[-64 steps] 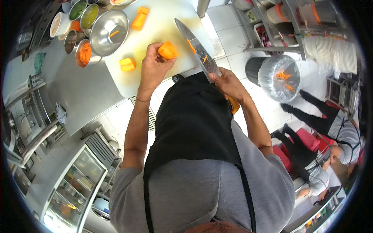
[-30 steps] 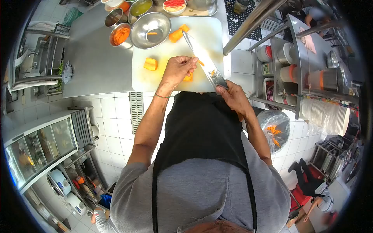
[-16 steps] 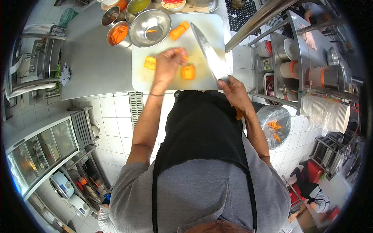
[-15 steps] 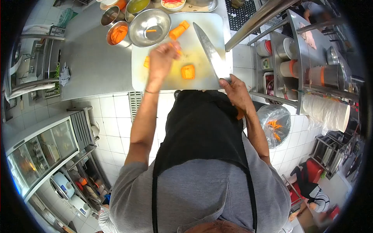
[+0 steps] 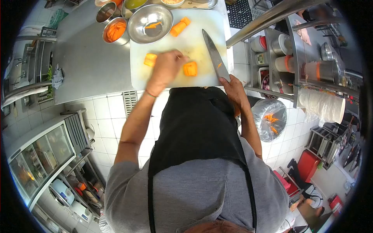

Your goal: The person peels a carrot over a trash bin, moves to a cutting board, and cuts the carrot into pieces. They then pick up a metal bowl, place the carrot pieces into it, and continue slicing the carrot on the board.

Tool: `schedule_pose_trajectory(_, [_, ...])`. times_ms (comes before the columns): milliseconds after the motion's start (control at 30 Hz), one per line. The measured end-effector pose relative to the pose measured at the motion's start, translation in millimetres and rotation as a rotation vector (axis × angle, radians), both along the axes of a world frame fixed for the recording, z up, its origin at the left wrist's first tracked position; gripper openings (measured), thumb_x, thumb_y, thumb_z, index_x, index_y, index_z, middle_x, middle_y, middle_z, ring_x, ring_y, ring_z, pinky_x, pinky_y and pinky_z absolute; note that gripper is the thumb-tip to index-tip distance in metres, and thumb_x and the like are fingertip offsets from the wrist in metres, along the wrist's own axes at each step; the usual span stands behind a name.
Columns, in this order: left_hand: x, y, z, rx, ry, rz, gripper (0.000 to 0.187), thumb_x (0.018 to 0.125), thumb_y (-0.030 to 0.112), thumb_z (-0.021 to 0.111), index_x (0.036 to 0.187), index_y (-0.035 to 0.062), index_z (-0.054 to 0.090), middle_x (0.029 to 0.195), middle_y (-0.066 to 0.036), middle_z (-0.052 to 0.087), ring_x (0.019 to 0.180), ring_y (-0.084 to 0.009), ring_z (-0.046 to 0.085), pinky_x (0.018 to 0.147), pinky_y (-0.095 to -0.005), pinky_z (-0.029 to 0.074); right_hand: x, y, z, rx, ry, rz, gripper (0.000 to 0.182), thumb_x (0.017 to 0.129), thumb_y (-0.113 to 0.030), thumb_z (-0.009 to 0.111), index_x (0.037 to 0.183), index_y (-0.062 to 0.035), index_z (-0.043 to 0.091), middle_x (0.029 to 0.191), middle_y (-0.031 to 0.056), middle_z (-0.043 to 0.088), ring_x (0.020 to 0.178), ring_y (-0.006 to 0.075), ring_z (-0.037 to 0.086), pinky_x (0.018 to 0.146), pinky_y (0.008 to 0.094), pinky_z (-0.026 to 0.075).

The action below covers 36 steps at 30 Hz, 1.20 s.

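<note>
My right hand (image 5: pixel 234 89) is closed round the handle of a large kitchen knife (image 5: pixel 213 50); the blade points away from me over the right side of the white cutting board (image 5: pixel 142 79). A small carrot sliver (image 5: pixel 219 65) clings to the blade. My left hand (image 5: pixel 168 68), smeared by motion, hovers over the board, its fingertips close to a squared carrot block (image 5: pixel 190 69). To its left lies another carrot piece (image 5: pixel 150 59), partly behind the hand. A longer carrot chunk (image 5: pixel 180 26) rests near the far edge. Carrot strips (image 5: pixel 153 25) lie in the steel bowl (image 5: pixel 167 19).
A steel pot (image 5: pixel 123 40) of carrot slices and another metal pot (image 5: pixel 105 13) stand left of the bowl. The steel table (image 5: pixel 85 66) extends left. A metal post (image 5: pixel 264 23) rises at right, near a shelf with containers (image 5: pixel 285 64). A lined bin (image 5: pixel 270 120) stands by my right arm.
My left hand has moved toward me on the board, near the carrot block. More carrot strips show in the bowl, and a sliver now shows on the blade. My right hand keeps the knife.
</note>
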<state>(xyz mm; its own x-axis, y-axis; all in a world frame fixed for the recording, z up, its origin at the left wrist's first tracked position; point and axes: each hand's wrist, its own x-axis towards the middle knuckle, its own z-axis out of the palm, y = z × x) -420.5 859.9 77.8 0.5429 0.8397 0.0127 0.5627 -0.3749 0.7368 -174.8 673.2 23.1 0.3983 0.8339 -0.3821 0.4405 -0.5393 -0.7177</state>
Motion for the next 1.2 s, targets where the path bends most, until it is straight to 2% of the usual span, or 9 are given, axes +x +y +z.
schedule_pose_trajectory(100, [12, -31, -33, -0.005, 0.145, 0.030, 0.039, 0.087, 0.030, 0.080, 0.110, 0.0009, 0.070, 0.096, -0.021, 0.071, 0.091, -0.0337, 0.069, 0.080, -0.0414, 0.055, -3, 5, 9, -0.136, 0.023, -0.031, 0.048, 0.100, -0.040, 0.066, 0.099, 0.0077, 0.063, 0.087, 0.0321, 0.069, 0.087, 0.0450, 0.071, 0.077, 0.0481, 0.052])
schedule_pose_trajectory(233, [23, -52, -25, -0.100, 0.182, 0.067, 0.053, 0.084, 0.033, 0.083, 0.121, 0.0017, 0.062, 0.106, -0.024, 0.066, 0.106, -0.0404, 0.064, 0.090, -0.0464, 0.053, -14, 11, 19, -0.116, -0.049, -0.048, 0.047, 0.100, -0.039, 0.066, 0.100, 0.0083, 0.063, 0.080, 0.0270, 0.070, 0.067, 0.0352, 0.071, 0.060, 0.0445, 0.054])
schedule_pose_trajectory(333, [19, -56, -25, -0.006, 0.142, 0.027, 0.052, 0.082, 0.028, 0.086, 0.116, 0.0006, 0.058, 0.105, -0.021, 0.064, 0.102, -0.0412, 0.064, 0.088, -0.0471, 0.052, -20, 19, 33, -0.164, 0.095, -0.158, 0.045, 0.100, -0.037, 0.066, 0.099, 0.0078, 0.062, 0.071, 0.0200, 0.068, 0.046, 0.0238, 0.064, 0.036, 0.0375, 0.048])
schedule_pose_trajectory(567, [-15, -63, -37, 0.015, -0.233, -0.123, 0.052, 0.073, 0.013, 0.091, 0.108, 0.0016, 0.054, 0.101, -0.015, 0.062, 0.096, -0.0362, 0.062, 0.083, -0.0454, 0.051, -42, 16, 48, -0.080, 0.059, -0.239, 0.046, 0.100, -0.038, 0.067, 0.095, 0.0074, 0.062, 0.061, 0.0127, 0.063, 0.046, 0.0196, 0.063, 0.037, 0.0345, 0.047])
schedule_pose_trajectory(733, [-47, -63, 15, 0.098, -0.399, -0.129, 0.046, 0.073, 0.009, 0.089, 0.101, 0.0024, 0.054, 0.093, -0.014, 0.060, 0.090, -0.0366, 0.057, 0.083, -0.0462, 0.048, -48, 26, 28, 0.018, 0.175, -0.200, 0.045, 0.099, -0.038, 0.068, 0.091, 0.0051, 0.061, 0.059, 0.0091, 0.060, 0.044, 0.0165, 0.061, 0.035, 0.0322, 0.045])
schedule_pose_trajectory(833, [-67, -60, 25, 0.177, -0.397, -0.179, 0.046, 0.076, 0.003, 0.089, 0.101, 0.0032, 0.051, 0.108, -0.013, 0.062, 0.094, -0.0251, 0.063, 0.082, -0.0365, 0.054, -52, 34, 29, -0.025, 0.121, -0.237, 0.044, 0.099, -0.038, 0.068, 0.090, 0.0043, 0.062, 0.059, 0.0083, 0.060, 0.043, 0.0159, 0.060, 0.035, 0.0318, 0.044])
schedule_pose_trajectory(1033, [-73, -66, 12, -0.742, -1.040, 0.026, 0.035, 0.092, -0.005, 0.070, 0.105, 0.0081, 0.040, 0.114, -0.011, 0.060, 0.099, -0.0187, 0.064, 0.090, -0.0305, 0.054, -61, 41, 41, -0.070, 0.039, -0.198, 0.048, 0.099, -0.043, 0.068, 0.090, 0.0031, 0.059, 0.059, 0.0071, 0.058, 0.042, 0.0143, 0.057, 0.034, 0.0303, 0.043])
schedule_pose_trajectory(1133, [-83, -69, 20, -0.918, -0.950, 0.113, 0.039, 0.094, -0.008, 0.063, 0.120, 0.0069, 0.038, 0.114, -0.010, 0.055, 0.100, -0.0193, 0.060, 0.092, -0.0309, 0.051, -59, 41, 38, -0.069, 0.034, -0.180, 0.051, 0.099, -0.047, 0.068, 0.087, 0.0003, 0.054, 0.057, 0.0046, 0.054, 0.040, 0.0119, 0.055, 0.032, 0.0284, 0.040])
schedule_pose_trajectory(1200, [-89, -70, 22, -0.551, -0.850, 0.006, 0.046, 0.093, -0.010, 0.060, 0.129, 0.0057, 0.036, 0.114, -0.009, 0.051, 0.101, -0.0194, 0.056, 0.095, -0.0319, 0.048, -61, 44, 40, -0.104, -0.001, -0.191, 0.050, 0.099, -0.047, 0.068, 0.087, -0.0001, 0.054, 0.056, 0.0044, 0.054, 0.040, 0.0117, 0.055, 0.032, 0.0284, 0.041])
